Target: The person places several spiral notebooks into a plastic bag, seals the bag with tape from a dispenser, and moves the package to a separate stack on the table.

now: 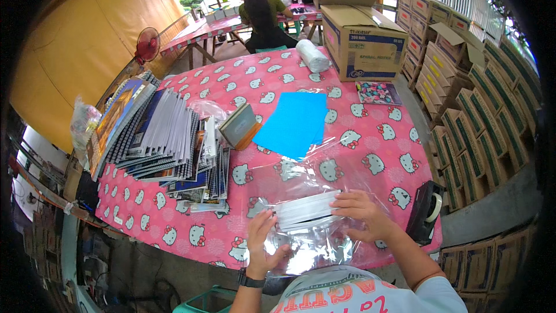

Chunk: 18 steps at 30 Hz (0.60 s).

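Note:
In front of me a stack of white-edged paper, perhaps notebooks, lies with its page edges showing, in or under clear plastic wrap. At its left end, my left hand presses with the fingers, the thumb reaching over the plastic. My right hand bends its fingers over the right end, thumb lower down. Between them the two hands grip the stack. Whether the plastic goes fully around it I cannot tell. Farther off, blue sheets lie beside a small upright block or pad.
Spiral notebooks fill the table's left. A black tape dispenser stands near the right edge. A plastic roll, a patterned notebook and a large carton are at the far side. Stacked cartons line the right. Two people sit beyond.

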Tool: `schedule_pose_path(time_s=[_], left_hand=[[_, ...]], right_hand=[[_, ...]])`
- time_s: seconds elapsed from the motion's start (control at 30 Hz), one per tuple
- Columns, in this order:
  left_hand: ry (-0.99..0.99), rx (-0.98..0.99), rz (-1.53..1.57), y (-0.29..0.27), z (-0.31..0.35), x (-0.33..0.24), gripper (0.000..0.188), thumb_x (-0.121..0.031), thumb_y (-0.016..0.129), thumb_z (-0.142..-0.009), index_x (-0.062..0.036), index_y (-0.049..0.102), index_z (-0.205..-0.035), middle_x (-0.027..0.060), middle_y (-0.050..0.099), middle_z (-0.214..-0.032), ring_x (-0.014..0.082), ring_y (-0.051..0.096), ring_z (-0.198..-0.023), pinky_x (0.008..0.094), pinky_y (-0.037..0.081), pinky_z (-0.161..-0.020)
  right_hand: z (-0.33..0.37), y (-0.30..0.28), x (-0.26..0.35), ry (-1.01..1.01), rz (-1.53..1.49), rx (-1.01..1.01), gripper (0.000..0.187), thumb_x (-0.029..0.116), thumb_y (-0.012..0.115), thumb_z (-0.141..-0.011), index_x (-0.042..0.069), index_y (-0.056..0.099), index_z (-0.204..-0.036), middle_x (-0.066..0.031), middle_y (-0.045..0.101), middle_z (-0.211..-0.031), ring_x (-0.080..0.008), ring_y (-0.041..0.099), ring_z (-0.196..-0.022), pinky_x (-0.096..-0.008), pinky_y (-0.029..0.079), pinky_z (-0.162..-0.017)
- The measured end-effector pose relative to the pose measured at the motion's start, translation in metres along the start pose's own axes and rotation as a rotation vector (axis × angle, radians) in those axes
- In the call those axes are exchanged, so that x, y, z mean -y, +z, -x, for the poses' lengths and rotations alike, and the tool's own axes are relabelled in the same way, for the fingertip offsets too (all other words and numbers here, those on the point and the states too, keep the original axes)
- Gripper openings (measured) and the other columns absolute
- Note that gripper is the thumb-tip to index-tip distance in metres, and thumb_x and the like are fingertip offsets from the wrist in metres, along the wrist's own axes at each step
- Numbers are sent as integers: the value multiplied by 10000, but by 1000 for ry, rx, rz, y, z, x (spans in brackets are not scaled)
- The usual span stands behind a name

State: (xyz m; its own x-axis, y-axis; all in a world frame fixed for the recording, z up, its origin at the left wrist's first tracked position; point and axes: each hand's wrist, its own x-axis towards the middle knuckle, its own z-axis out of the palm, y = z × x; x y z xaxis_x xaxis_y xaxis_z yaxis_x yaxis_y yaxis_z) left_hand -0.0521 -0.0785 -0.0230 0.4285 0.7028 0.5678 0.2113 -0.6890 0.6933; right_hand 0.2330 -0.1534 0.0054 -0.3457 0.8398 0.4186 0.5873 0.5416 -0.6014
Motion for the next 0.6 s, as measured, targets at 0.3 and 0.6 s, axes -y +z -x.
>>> schedule_pose_path(time_s=[0.3, 0.6], left_hand=[[97, 484, -176, -15, -23, -4, 697, -431, 701, -678, -89, 511, -1254, 86, 450, -1341, 309, 316, -1289, 458, 221, -1018], [192, 693, -249, -20, -57, -1, 798, -551, 645, -689, -142, 417, -1335, 35, 366, -1409, 281, 256, -1330, 539, 162, -1030]], right_hand=[[-30, -2, 11, 38, 171, 277, 690, 181, 719, -602, 256, 503, -1253, -59, 312, -1433, -309, 244, -1332, -584, 261, -976], [-44, 2, 20, 62, 282, 356, 754, 245, 751, -590, 263, 463, -1286, -110, 236, -1455, -358, 172, -1347, -612, 256, -974]])
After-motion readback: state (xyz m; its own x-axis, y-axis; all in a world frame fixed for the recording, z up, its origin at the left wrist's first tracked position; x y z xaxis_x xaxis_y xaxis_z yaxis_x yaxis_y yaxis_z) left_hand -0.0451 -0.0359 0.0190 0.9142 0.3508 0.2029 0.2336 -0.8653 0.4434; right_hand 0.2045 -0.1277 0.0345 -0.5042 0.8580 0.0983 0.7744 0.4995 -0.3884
